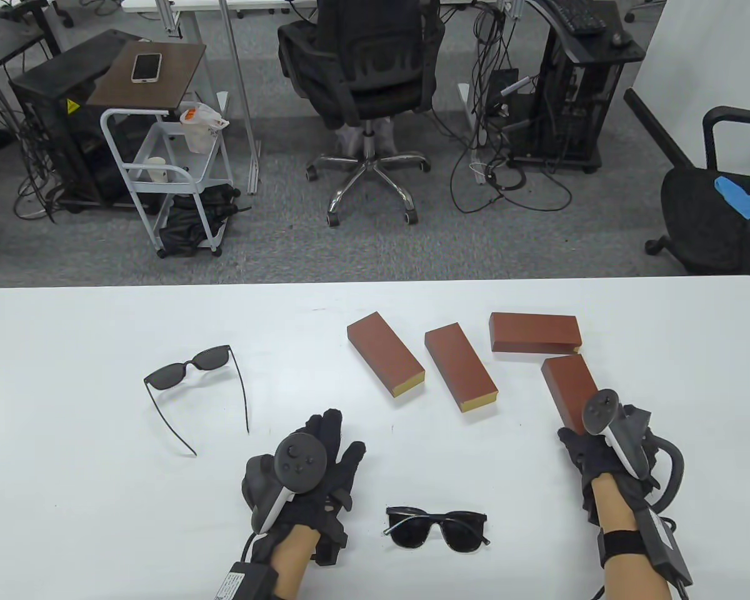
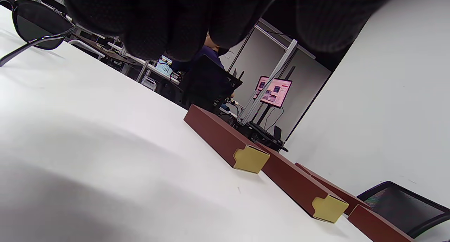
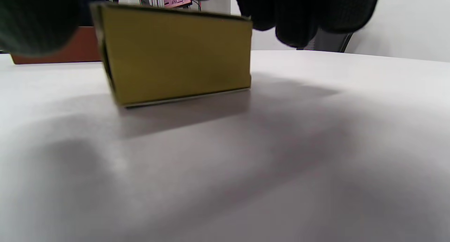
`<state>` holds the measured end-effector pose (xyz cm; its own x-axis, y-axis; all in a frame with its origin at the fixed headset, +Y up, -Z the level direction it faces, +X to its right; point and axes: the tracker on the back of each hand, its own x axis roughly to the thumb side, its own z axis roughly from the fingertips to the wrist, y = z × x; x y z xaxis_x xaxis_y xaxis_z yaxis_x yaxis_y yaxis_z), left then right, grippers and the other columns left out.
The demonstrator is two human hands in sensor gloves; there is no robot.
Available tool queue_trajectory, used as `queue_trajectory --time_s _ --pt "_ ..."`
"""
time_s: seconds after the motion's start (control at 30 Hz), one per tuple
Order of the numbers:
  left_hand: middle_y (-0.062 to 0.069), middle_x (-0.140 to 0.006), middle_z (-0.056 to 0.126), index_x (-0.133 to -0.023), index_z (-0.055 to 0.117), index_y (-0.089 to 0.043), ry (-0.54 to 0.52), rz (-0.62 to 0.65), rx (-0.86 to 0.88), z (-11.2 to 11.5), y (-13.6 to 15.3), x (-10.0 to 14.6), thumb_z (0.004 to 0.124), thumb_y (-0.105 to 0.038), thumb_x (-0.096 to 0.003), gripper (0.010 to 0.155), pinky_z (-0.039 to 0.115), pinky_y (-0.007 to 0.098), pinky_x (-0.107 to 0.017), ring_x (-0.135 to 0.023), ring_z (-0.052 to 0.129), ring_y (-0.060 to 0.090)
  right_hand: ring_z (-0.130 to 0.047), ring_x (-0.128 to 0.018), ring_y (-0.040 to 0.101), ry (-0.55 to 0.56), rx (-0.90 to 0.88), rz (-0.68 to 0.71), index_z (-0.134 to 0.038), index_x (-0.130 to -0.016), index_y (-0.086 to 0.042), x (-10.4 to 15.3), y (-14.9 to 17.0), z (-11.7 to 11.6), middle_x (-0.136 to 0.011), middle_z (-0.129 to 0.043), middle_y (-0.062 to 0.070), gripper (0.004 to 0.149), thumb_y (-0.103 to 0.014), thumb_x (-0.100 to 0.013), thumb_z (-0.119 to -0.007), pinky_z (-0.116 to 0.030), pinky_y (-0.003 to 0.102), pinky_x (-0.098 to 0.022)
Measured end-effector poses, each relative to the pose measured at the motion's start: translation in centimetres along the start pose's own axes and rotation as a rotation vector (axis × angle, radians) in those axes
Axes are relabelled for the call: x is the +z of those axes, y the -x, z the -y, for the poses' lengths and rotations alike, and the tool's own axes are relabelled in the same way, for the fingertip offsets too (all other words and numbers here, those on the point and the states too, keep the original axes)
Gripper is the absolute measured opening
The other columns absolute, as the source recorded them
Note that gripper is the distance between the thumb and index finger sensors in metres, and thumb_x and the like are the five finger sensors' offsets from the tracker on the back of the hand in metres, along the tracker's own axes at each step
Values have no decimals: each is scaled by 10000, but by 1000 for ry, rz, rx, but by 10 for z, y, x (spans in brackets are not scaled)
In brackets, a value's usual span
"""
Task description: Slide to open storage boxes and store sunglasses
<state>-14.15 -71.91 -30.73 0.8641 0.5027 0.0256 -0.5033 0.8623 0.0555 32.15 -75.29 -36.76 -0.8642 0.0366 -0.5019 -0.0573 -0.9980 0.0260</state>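
Note:
Four brown storage boxes with gold drawer ends lie closed on the white table: one, a second, a third behind, and a fourth at the right. My right hand grips the fourth box's near end; in the right wrist view its gold end sits between my thumb and fingers. My left hand rests flat and empty on the table. Open sunglasses lie to its left, also in the left wrist view. Folded sunglasses lie to its right.
The table's far edge runs behind the boxes. Beyond it stand an office chair, a white cart and computer racks. Another chair is at the far right. The left wrist view shows two boxes' gold ends.

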Motion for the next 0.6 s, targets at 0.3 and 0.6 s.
queue_trajectory --time_s 0.3,0.6 --pt "100 -1078 737 -1054 677 -262 -1 -4 -2 -1 3 0 735 -605 -434 711 670 589 -638 -936 769 391 -767 -788 430 -85 -107 -19 -466 -953 -295 -3 1 -7 -988 -585 202 800 -563 -298 -839 -708 520 -597" --pt "85 -1080 734 -1055 669 -276 -18 56 8 -2 -4 1 742 -612 -424 718 668 581 -639 -936 767 380 -754 -804 429 8 -212 -19 -508 -942 -246 13 31 16 -992 -569 199 794 -491 -287 -883 -711 521 -602"
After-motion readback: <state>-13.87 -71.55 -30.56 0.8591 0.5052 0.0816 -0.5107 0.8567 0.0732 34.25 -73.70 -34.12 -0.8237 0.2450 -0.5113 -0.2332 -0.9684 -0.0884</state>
